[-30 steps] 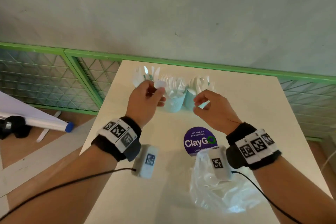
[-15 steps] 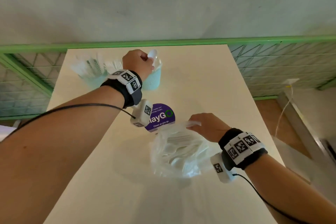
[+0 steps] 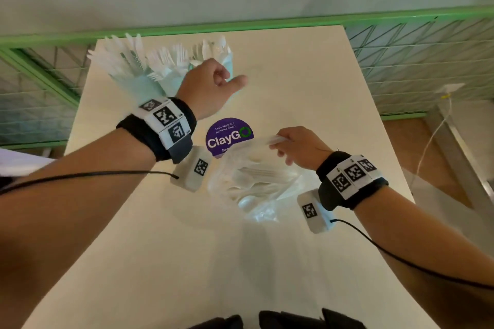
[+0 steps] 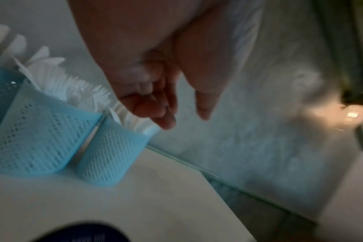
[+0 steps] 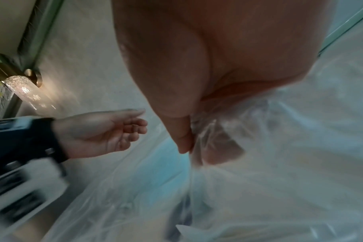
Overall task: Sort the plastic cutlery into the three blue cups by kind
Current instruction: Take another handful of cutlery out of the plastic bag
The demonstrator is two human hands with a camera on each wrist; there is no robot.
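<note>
Three blue mesh cups stand at the table's far edge: the left cup (image 3: 133,85) holds knives, the middle cup (image 3: 168,80) (image 4: 37,139) forks, the right cup (image 3: 229,67) (image 4: 110,155) spoons. My left hand (image 3: 213,85) (image 4: 182,117) hovers just in front of the right cup, fingers loosely curled and empty. My right hand (image 3: 291,147) (image 5: 189,147) pinches the rim of a clear plastic bag (image 3: 267,205) (image 5: 280,163) lying mid-table. White cutlery (image 3: 254,181) lies inside the bag.
A purple ClayGo sticker (image 3: 227,133) sits on the cream table (image 3: 307,88) between the cups and the bag. A green mesh railing (image 3: 401,43) runs behind the table. The floor drops off at the right edge, with a white cable (image 3: 433,136) there.
My left hand carried a white spoon to the right cup, let it go, and now holds nothing. My right hand came down from near the cups and took the bag's rim.
</note>
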